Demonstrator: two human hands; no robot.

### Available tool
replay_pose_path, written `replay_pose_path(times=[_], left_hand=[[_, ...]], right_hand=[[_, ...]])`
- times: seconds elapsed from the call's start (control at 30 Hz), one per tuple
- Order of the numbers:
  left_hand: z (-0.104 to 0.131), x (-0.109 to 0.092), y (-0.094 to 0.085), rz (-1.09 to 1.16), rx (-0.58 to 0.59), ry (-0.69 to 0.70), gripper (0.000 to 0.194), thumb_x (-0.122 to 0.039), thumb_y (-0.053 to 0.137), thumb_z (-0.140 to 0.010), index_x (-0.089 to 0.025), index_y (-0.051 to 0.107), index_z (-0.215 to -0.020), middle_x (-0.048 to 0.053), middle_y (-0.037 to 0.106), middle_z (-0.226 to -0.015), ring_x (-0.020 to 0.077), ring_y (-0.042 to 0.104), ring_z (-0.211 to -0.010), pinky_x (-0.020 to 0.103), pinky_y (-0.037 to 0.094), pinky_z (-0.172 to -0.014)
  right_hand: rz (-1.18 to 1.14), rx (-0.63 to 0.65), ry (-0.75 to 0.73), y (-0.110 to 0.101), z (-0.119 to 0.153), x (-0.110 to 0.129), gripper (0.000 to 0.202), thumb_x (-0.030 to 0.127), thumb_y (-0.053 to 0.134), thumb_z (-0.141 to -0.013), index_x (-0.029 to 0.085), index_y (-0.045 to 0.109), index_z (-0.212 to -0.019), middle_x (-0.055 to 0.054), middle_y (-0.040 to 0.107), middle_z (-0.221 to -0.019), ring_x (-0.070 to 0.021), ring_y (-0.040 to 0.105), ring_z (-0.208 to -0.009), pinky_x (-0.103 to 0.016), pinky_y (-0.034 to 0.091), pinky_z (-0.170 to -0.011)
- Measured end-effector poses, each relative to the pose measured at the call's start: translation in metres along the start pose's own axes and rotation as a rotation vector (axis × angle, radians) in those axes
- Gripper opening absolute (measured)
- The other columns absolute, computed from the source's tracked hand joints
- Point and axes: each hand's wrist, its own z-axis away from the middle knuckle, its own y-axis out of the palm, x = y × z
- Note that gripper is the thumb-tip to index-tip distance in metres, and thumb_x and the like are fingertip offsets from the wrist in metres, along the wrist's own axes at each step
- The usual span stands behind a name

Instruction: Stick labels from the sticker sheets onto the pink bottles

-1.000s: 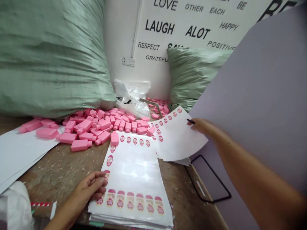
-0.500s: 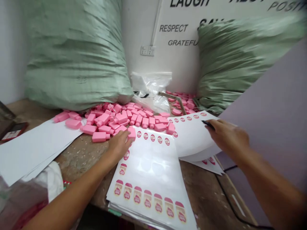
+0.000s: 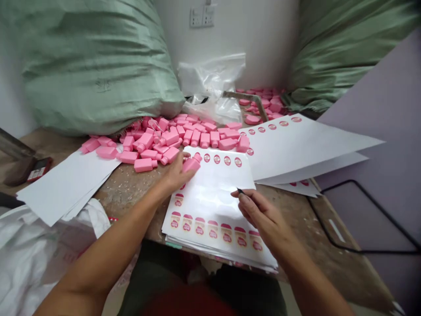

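Observation:
A small pink plastic bottle is held in my left hand, over the upper left of a stack of sticker sheets. Oval stickers run along that stack's far edge, and larger pink-and-beige labels line its near edge. My right hand hovers above the right part of the stack, fingers closed around a thin black pointed tool. Most of the tool is hidden in the fingers, so its exact kind does not show. Just beyond the stack lies a heap of similar pink bottles.
Another set of sticker sheets lies at right, its corners lifted. White sheets rest at left. Large green sacks and a clear plastic bag stand behind. A bent metal bar and a black cable are at right.
My right hand has come left from the right-hand sheets to over the stack, still with the black tool. My left hand has turned the bottle onto its side. The view has tilted down.

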Motion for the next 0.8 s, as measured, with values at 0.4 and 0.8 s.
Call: replay_pose_path(times=[0.4,0.8], left_hand=[[0.108,-0.01,0.024,1.089,0.043,-0.304,0.06,-0.031,0.081,-0.062,-0.022,0.046,-0.11,0.0,0.061,-0.095,0.0151,0.058,-0.083,0.025,0.047,-0.072],[0.116,-0.011,0.015,1.503,0.093,-0.537,0.043,-0.025,0.07,-0.071,-0.017,0.058,-0.111,0.008,0.066,-0.109,0.0179,0.061,-0.088,0.031,0.052,-0.074]], right_hand=[[-0.066,0.228,-0.019,0.04,0.015,0.014,0.028,0.047,0.057,-0.083,0.02,0.063,-0.09,0.0,0.063,-0.081,-0.0152,0.057,-0.075,-0.027,0.045,-0.068],[0.342,0.127,-0.029,0.02,0.038,-0.01,0.03,0.046,0.042,-0.092,0.023,0.06,-0.098,-0.002,0.064,-0.078,-0.0183,0.058,-0.073,-0.03,0.044,-0.067]])
